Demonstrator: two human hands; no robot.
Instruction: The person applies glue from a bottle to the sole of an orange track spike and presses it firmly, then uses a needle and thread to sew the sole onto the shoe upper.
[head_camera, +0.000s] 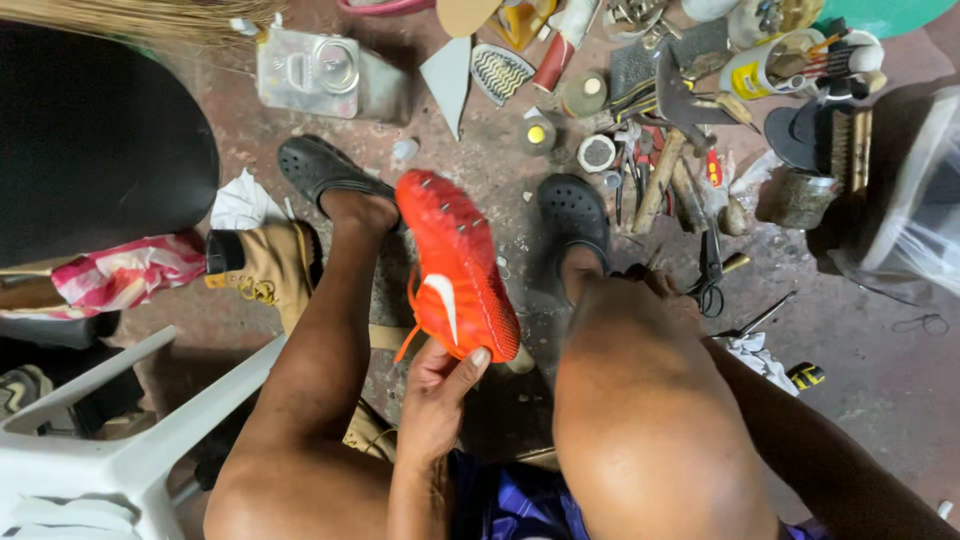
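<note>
My left hand (437, 392) grips the heel of an orange sports shoe (455, 262) with a white side mark and small metal spikes on its sole. The shoe is held up between my knees, toe pointing away from me, sole turned up and to the left. My right arm runs from the lower right behind my right knee. Only the knuckles of my right hand (662, 288) show above the knee, close to black scissors (710, 272) on the floor. The knee hides its fingers.
A tan boot (268, 268) lies by my left leg, beside a white plastic chair (100, 440). Ahead on the floor are a wooden-handled hammer (655, 185), pliers, small jars, brushes, a metal can (320, 70) and a clear plastic bag (920, 200).
</note>
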